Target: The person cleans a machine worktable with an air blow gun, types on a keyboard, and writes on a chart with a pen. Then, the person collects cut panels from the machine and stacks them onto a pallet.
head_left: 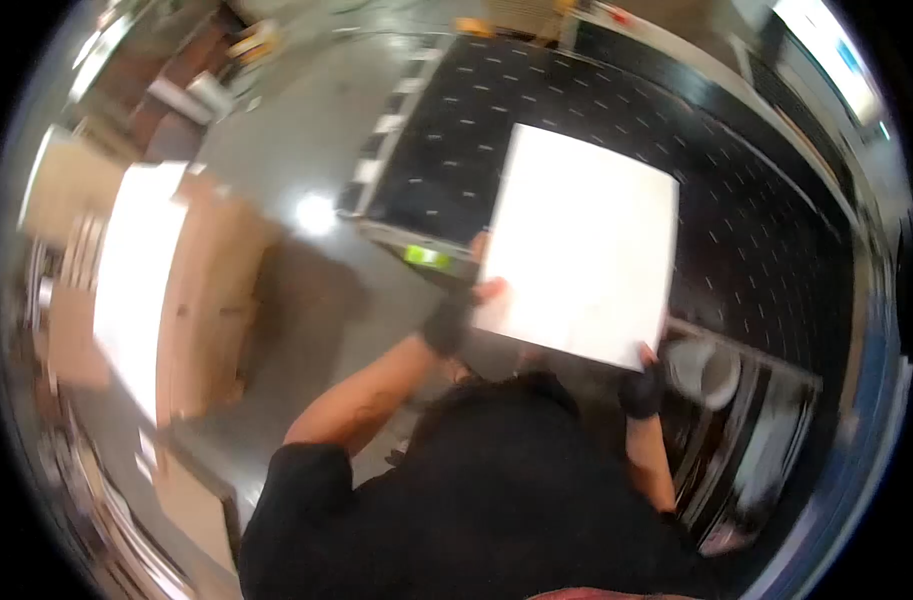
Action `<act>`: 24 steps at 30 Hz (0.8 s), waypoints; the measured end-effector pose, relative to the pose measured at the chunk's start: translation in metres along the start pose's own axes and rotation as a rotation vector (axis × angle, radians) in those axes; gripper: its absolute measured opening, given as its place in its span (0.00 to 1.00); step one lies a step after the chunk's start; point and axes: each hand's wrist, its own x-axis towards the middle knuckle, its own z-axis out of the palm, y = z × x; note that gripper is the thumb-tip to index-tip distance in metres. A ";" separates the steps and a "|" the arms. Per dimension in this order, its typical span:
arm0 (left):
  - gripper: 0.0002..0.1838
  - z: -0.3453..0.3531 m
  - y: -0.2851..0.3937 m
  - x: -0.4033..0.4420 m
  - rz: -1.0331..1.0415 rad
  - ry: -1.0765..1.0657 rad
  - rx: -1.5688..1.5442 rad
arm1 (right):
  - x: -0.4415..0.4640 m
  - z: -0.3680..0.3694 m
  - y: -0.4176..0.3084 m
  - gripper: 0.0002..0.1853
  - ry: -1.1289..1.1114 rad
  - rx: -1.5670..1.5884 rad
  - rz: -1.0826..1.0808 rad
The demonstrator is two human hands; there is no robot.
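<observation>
A white rectangular panel (583,245) is held in front of my body, its far part over the black table. My left hand (466,308), in a dark fingerless glove, grips the panel's left edge, with the thumb on the upper face and other fingers beneath. At the near right corner, my right hand (643,385), also gloved, pinches the edge with its thumb on top. The panel's underside and most of the fingers under it are hidden. Whether the panel touches the table I cannot tell.
The black table (456,150) carries rows of small white marks. A green label (426,257) sits on its front edge. Below it is a white bucket (703,372) beside shelving. At left stands a brown stack (211,300) with a white top (136,280).
</observation>
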 end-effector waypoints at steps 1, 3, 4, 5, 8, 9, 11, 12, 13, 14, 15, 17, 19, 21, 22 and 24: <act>0.38 -0.004 0.005 -0.005 0.036 -0.034 0.038 | 0.013 0.014 -0.038 0.23 0.028 0.347 0.135; 0.41 -0.003 0.006 -0.006 0.093 -0.036 0.020 | 0.036 0.032 -0.097 0.26 0.036 0.651 0.180; 0.40 -0.009 0.002 -0.002 0.107 -0.064 0.049 | 0.044 0.034 -0.115 0.28 0.034 0.700 0.172; 0.39 -0.011 -0.002 0.004 0.130 -0.082 0.081 | 0.052 0.035 -0.123 0.29 0.037 0.742 0.173; 0.37 -0.025 -0.005 0.007 0.147 -0.036 -0.037 | 0.060 0.025 -0.109 0.32 0.085 0.723 0.241; 0.38 -0.024 -0.003 0.008 0.169 0.006 -0.061 | 0.060 0.018 -0.090 0.32 0.094 0.717 0.267; 0.37 -0.026 0.002 0.009 0.054 0.075 0.081 | 0.049 -0.005 -0.042 0.36 0.040 0.943 0.522; 0.38 -0.037 0.000 0.011 -0.013 0.041 0.104 | 0.043 -0.012 -0.009 0.36 -0.046 1.080 0.623; 0.39 -0.050 0.001 0.011 -0.072 0.024 0.129 | 0.050 -0.002 -0.015 0.37 -0.077 1.114 0.705; 0.39 -0.055 0.000 0.014 -0.143 0.044 0.172 | 0.059 0.007 -0.024 0.38 -0.105 1.146 0.788; 0.40 -0.053 -0.001 0.022 -0.209 0.078 0.209 | 0.076 0.017 -0.062 0.40 -0.070 1.070 0.841; 0.42 -0.042 0.005 0.034 -0.299 0.101 0.229 | 0.081 0.032 -0.050 0.41 -0.098 1.239 0.701; 0.41 -0.018 0.033 0.025 -0.371 0.001 0.016 | 0.099 0.024 -0.080 0.39 -0.284 1.289 0.706; 0.40 -0.012 0.042 0.021 -0.340 0.017 0.036 | 0.096 0.018 -0.022 0.43 -0.333 1.284 0.669; 0.35 -0.005 0.041 0.021 -0.362 0.046 0.012 | 0.094 0.020 -0.026 0.40 -0.226 1.237 0.704; 0.34 0.031 0.071 0.010 -0.428 0.207 0.012 | 0.098 0.018 -0.012 0.34 -0.392 1.467 0.619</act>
